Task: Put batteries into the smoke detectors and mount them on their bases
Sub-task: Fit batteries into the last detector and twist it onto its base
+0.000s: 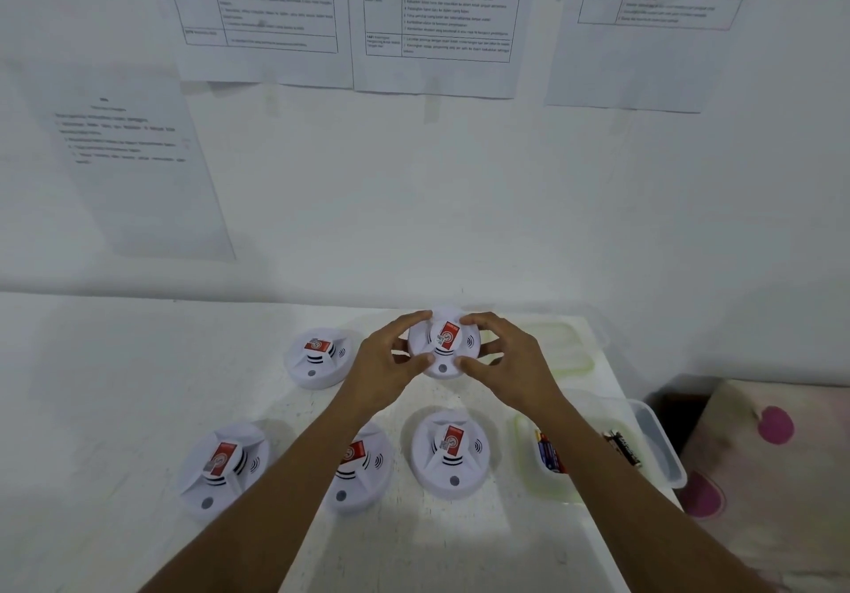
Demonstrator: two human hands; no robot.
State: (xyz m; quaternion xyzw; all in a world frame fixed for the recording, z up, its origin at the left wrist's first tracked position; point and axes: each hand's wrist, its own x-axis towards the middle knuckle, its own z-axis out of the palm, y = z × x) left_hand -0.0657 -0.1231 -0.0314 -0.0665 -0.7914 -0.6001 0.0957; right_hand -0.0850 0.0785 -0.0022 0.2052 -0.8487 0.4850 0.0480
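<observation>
The smoke detector [444, 345] lies between both hands, toward 12 o'clock on the table [138, 385]. The left hand [384, 364] grips its rim at 9 o'clock, the right hand [508, 358] at 3 o'clock, both arms outstretched

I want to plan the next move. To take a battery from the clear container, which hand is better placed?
The right hand. Both hands hold the far smoke detector, but the batteries lie in the container beside the right forearm; the left hand would have to cross over.

Free table [106, 385] left, battery tub [660, 447] right.
</observation>
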